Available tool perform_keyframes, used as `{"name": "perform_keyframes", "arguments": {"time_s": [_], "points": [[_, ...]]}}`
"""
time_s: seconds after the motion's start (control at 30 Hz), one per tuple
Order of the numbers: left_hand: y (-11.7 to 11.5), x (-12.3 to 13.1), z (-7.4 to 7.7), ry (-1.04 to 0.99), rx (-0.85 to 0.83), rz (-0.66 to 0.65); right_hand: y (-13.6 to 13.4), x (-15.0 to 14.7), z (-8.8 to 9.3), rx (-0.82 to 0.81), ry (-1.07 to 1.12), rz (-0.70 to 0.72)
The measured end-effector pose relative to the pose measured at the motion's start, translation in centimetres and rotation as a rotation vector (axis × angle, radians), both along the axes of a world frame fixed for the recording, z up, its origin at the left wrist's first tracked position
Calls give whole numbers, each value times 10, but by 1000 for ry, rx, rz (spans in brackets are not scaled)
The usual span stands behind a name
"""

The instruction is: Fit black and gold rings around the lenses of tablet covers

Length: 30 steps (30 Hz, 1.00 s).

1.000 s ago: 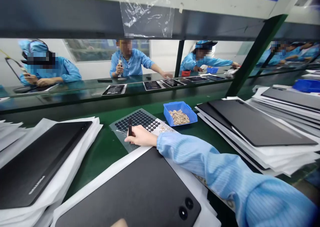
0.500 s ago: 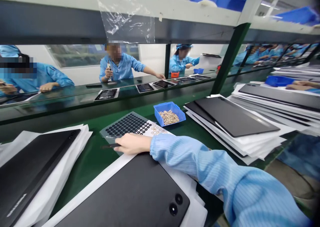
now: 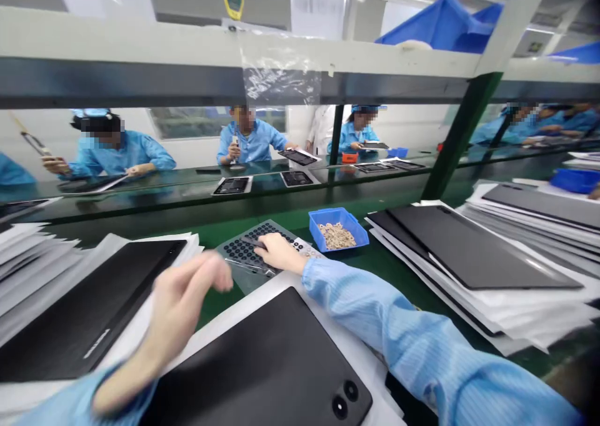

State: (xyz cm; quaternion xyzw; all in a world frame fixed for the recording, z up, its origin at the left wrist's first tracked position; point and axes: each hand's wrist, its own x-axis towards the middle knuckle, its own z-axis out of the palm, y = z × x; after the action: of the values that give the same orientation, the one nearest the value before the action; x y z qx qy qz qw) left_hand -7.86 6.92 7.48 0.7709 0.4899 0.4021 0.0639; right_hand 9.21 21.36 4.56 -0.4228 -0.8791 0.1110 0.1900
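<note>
My left hand (image 3: 185,298) is raised over the left side of the dark panel (image 3: 262,357), its fingers curled and blurred; whether they hold anything cannot be made out. The panel lies on white paper, two round camera holes at its lower right corner. Beyond it, my right hand (image 3: 279,252) rests on the clear sheet of black rings (image 3: 239,249), fingers pinched on a thin dark tool (image 3: 250,241). Beside the sheet sits a blue bin (image 3: 315,229) full of small pale rings.
Stacks of dark panels with white paper stand at left (image 3: 94,301) and right (image 3: 487,245). A green post (image 3: 464,135) rises behind the right stack. Several people in blue work across the line, with opened devices (image 3: 233,185) before them. A shelf (image 3: 154,79) spans overhead.
My left hand has come into view from the lower left. My right hand still lies at the ring sheet, now over its rings. The view has shifted left and up.
</note>
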Motion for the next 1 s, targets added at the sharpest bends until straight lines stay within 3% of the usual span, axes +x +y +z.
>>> {"name": "perform_keyframes", "arguments": {"time_s": [0.13, 0.23, 0.33, 0.47, 0.57, 0.8, 0.9, 1.0], "points": [[79, -23, -19, 229, -368, 379, 7, 5, -11, -72, 9, -99], [105, -42, -42, 276, -447, 502, 8, 8, -11, -182, 6, -81], [111, -49, -52, 288, -501, 552, 7, 12, -7, -318, 13, 44], [118, -44, -47, 295, -543, 578, 3, 16, 1, -539, 7, 316], [125, -40, -43, 300, -568, 584, -1, 15, 4, -622, -7, 430], [137, -43, -47, 168, -644, 554, 0, 3, -11, -331, 157, 178], [142, -41, -49, 42, -625, 539, 0, 0, -15, -334, 109, 262], [151, -37, -49, -126, -606, 516, -1, -3, -15, -348, 48, 456]]}}
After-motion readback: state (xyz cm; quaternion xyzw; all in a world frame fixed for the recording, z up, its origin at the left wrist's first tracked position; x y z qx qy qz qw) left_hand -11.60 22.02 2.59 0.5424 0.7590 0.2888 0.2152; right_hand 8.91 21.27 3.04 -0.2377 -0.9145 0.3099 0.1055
